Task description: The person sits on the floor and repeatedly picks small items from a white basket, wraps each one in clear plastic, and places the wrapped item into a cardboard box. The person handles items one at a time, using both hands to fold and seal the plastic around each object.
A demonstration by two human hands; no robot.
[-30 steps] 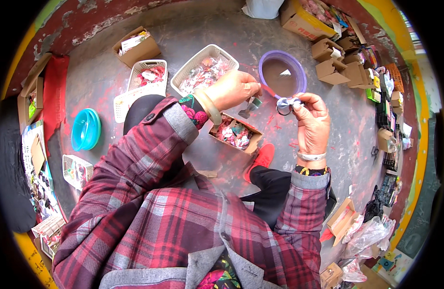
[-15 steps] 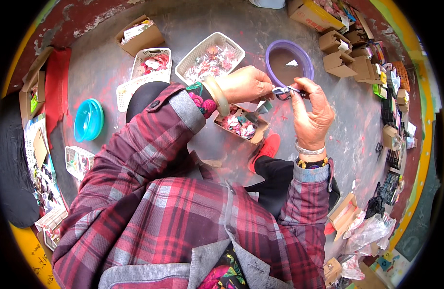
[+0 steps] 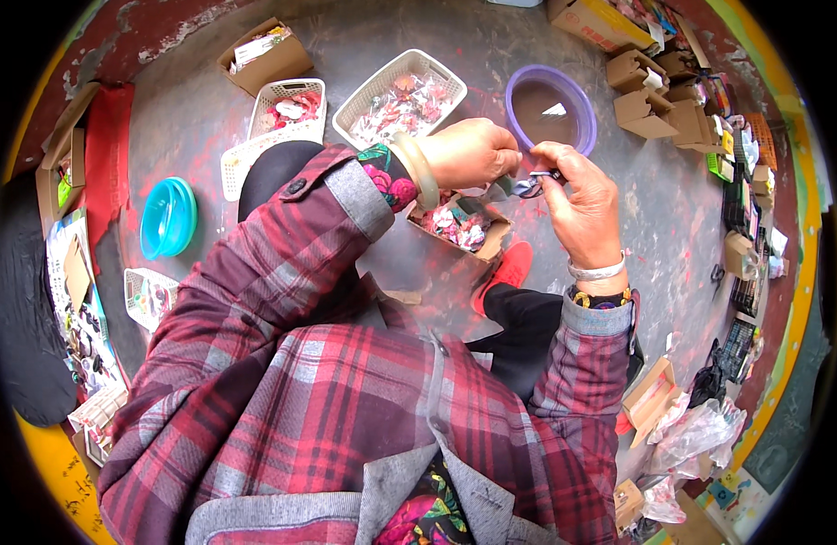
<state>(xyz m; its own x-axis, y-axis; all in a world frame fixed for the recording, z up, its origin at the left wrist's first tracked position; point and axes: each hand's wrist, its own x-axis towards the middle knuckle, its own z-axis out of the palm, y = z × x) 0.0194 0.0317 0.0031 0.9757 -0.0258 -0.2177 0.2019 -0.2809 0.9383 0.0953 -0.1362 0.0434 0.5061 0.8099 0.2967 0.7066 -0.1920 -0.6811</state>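
My left hand and my right hand meet above a small cardboard box full of pink and white wrapped pieces. Between the fingertips of both hands sits a small shiny, clear-wrapped item. My left wrist carries a pale bangle, and my right wrist a silver bracelet. A purple bowl lies just beyond the hands with one small white piece inside.
Two white mesh baskets with pink pieces stand on the grey floor ahead. A teal bowl lies at the left. Cardboard boxes and small goods crowd the right side. A red shoe shows below the box.
Both hands have stayed together on the small shiny item, shifting slightly as they work it. The view has tilted a little.
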